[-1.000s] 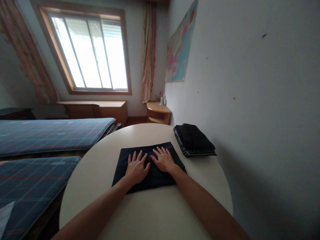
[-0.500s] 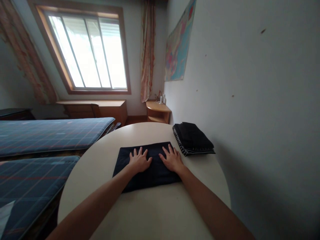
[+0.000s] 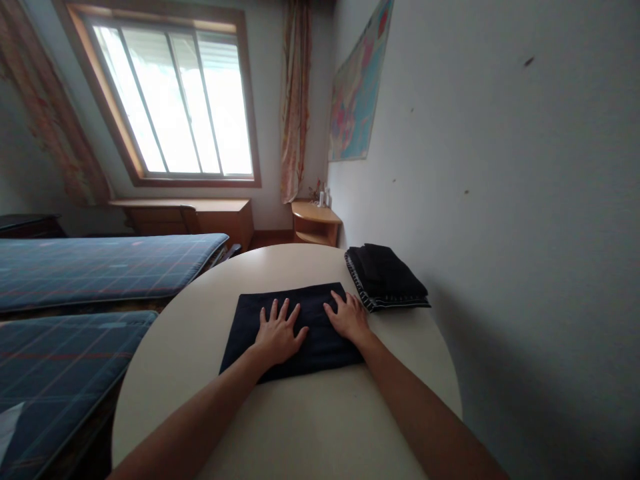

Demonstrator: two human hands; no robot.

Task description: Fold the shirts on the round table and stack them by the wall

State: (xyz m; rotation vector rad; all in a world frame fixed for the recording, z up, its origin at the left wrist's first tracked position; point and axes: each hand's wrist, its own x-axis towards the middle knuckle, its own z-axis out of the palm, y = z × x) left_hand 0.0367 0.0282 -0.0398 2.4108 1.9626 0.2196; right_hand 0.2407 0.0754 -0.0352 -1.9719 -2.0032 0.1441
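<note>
A dark navy folded cloth (image 3: 315, 347) lies flat on the round cream table (image 3: 300, 427); its exact kind I cannot make out. My left hand (image 3: 280, 335) rests palm down near the cloth's middle, fingers spread. On the cloth's right side lies my right hand (image 3: 349, 320), its fingers apart and slightly bent. Both hands touch the fabric without gripping it. Just beyond my right hand sits a stack of folded black cloth (image 3: 387, 270), with white stitching along its lower edges.
Plaid mattresses (image 3: 110, 270) lie to the left of the table. A white wall (image 3: 525, 267) bounds the right side. Behind stand a wooden desk (image 3: 225, 208) and a small corner shelf (image 3: 317, 213) with little items on it.
My left hand has slid slightly toward me over the cloth. My right hand has shifted slightly right, its fingers more bent. The black stack stays in place.
</note>
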